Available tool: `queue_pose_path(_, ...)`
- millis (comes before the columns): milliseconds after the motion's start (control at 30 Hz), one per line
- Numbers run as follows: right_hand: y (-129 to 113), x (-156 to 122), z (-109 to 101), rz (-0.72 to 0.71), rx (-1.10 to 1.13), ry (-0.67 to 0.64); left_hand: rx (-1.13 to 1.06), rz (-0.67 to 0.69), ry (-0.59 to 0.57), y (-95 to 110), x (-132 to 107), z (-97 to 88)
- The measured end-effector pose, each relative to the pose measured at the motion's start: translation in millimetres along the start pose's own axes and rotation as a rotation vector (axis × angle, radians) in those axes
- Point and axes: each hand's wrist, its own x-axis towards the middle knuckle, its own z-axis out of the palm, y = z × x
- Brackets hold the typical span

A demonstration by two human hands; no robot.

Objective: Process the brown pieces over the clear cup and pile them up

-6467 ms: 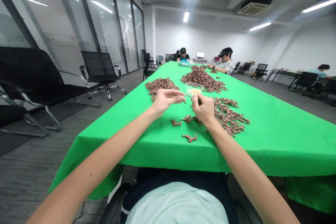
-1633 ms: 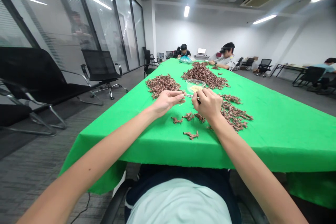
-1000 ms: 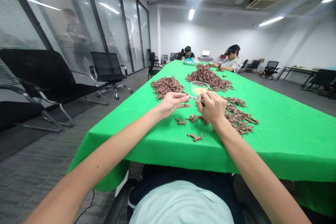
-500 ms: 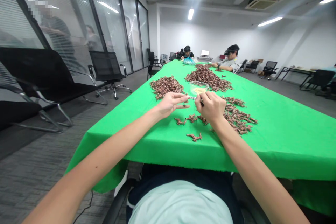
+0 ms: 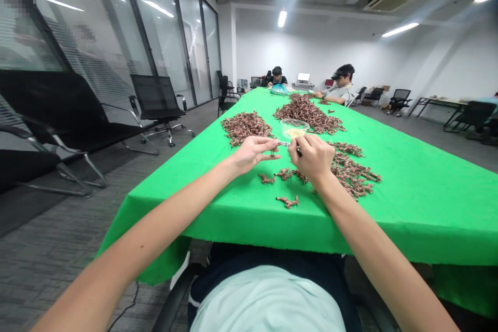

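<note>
Bright green tablecloth (image 5: 404,212) under brown twiggy heaps (image 5: 246,127), glass office wall (image 5: 159,26) alongside

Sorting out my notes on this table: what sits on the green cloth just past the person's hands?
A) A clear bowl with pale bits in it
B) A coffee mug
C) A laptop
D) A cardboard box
A: the clear bowl stands on the green tablecloth just beyond the right hand, with pale bits inside.

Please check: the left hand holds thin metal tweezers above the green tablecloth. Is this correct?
No, the hand is wrong. The head view shows the thin metal tweezers in the right hand, above the green tablecloth. The left hand pinches a small brown piece.
</note>
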Motion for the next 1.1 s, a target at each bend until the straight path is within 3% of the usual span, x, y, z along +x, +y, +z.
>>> queue_pose_path(800, -0.1, 0.6, -0.2, 0.007, -0.004, -0.018, 0.012, -0.019, -0.004, -3.0, 1.3, -1.6)
queue_pose_path(933, 0.1, 0.6, 0.4, 0.020, 0.019, -0.038, 0.114, 0.060, -0.020, -2.3, 0.3, -1.4)
queue_pose_path(1100, -0.5, 0.7, 0.4, 0.100, 0.064, -0.068, 0.434, 0.273, 0.001, 2.2, 0.4, -3.1)
